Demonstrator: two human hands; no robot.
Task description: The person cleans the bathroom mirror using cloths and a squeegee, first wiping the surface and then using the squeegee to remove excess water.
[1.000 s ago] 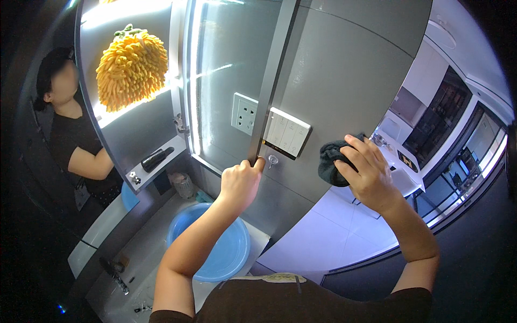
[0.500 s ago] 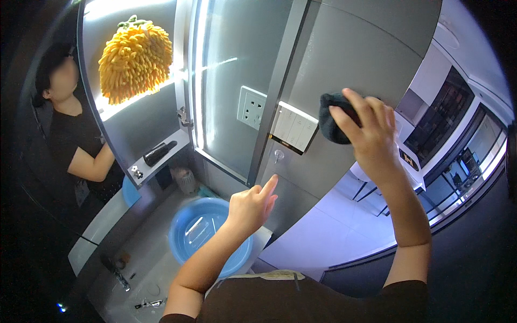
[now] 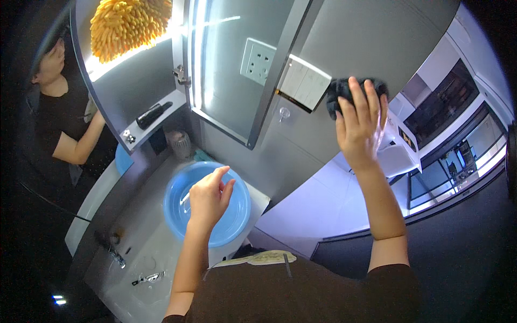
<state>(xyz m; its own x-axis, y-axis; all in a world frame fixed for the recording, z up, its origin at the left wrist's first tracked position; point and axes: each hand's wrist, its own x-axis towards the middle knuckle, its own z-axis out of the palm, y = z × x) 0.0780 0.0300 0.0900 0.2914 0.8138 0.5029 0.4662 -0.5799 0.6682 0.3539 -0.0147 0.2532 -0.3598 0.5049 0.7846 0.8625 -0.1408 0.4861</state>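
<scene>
Dark cloth held under the right hand on the grey wall

A dark grey, soft-looking fabric cloth [image 3: 337,92] lies against the smooth grey tiled wall [image 3: 371,40], just right of a white rectangular switch panel [image 3: 307,85]. The right hand [image 3: 360,126] holds it there with fingers spread, covering its middle and lower part; only bunched, rumpled edges show, so its full shape cannot be told. Any marks on the panel are too faint to read; a black-and-yellow strip runs along its lower edge.

Below the panel is a small clear hook [image 3: 284,114]. The left hand, [image 3: 209,199] its fingers half bent and thumb apart, has nothing visible in it and hangs over a round blue plastic basin [image 3: 242,215], hiding part of its inside. Farther left, a yellow tufted fabric ball [image 3: 129,27] is cut off by the upper edge.
</scene>
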